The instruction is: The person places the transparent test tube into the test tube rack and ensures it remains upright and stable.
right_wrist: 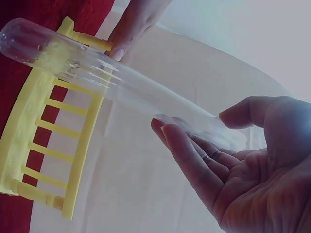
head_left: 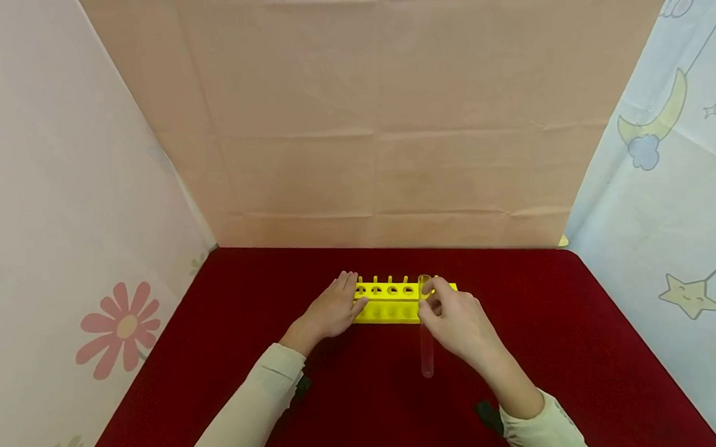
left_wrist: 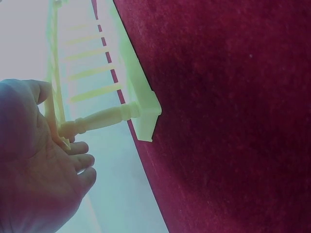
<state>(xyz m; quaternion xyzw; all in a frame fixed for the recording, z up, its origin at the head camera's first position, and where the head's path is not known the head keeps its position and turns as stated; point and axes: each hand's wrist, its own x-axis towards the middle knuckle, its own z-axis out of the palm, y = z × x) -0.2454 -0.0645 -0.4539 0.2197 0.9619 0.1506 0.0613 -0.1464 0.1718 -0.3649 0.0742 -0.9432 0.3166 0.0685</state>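
A yellow test tube rack point(head_left: 394, 303) stands on the red tabletop point(head_left: 219, 369), its row of holes facing up. My left hand point(head_left: 345, 301) rests with straight fingers against the rack's left end point(left_wrist: 141, 109); a fingertip point(right_wrist: 119, 51) touches its top corner. My right hand point(head_left: 434, 301) pinches a clear, empty test tube point(head_left: 427, 356) near its open mouth. The tube hangs down in front of the rack's right part, tilted across the rack point(right_wrist: 29, 126) in the right wrist view. My right fingers point(right_wrist: 194, 160) and thumb curl round the tube point(right_wrist: 97, 73).
Cloth backdrops close in the table: a pink flowered one point(head_left: 57, 235) on the left, a plain peach one point(head_left: 382, 112) behind, a pale blue moon-and-star one point(head_left: 674, 163) on the right. Red cloth lies bare around the rack.
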